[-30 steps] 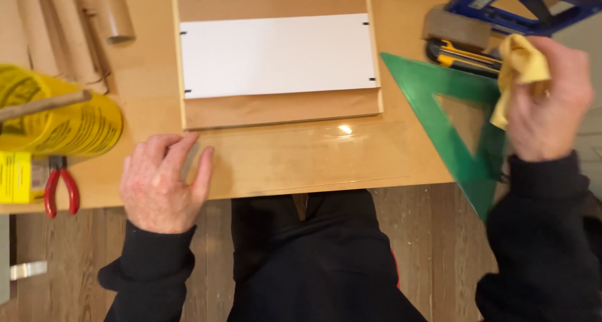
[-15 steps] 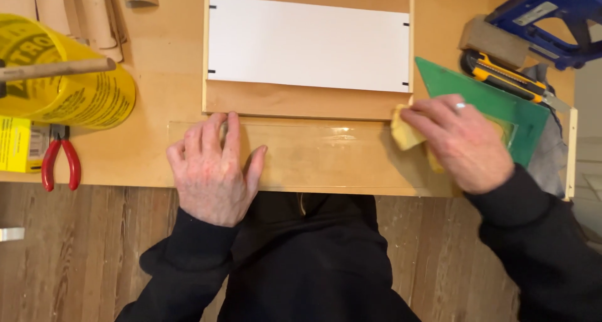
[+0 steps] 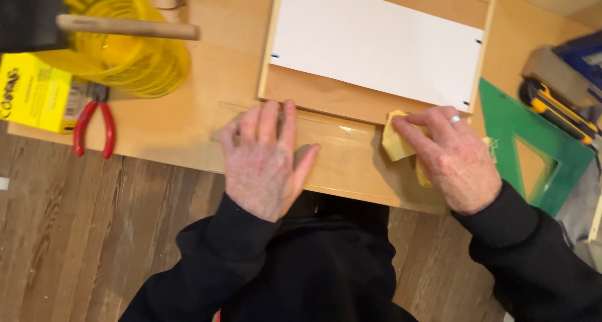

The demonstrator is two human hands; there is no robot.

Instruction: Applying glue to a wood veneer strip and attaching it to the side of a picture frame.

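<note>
While the left hand (image 3: 268, 162) is lying flat with its fingers spread, pressing down on a clear plastic sheet (image 3: 342, 153) at the near edge of the workbench (image 3: 182, 118), the right hand (image 3: 453, 159) is pinching a small yellow cloth (image 3: 396, 141) under its fingertips and pressing it against the sheet's right part, just below a shallow wooden frame (image 3: 351, 99) holding a white panel (image 3: 376, 43). Judging by this, the wiping seems to be under way rather than finished: the cloth is sitting near the right end, and the stretch beneath and beside the left hand is looking untouched, though smears are too faint to tell. Light is glaring off the sheet near its middle. Around the work, a green set square (image 3: 533, 146) is lying to the right, a yellow-and-black utility knife (image 3: 558, 112) beyond it, red-handled pliers (image 3: 94, 124) and a yellow box (image 3: 34, 93) to the left, with a yellow spool (image 3: 125, 46) behind. Brown plank flooring (image 3: 94, 234) is showing below the bench.
</note>
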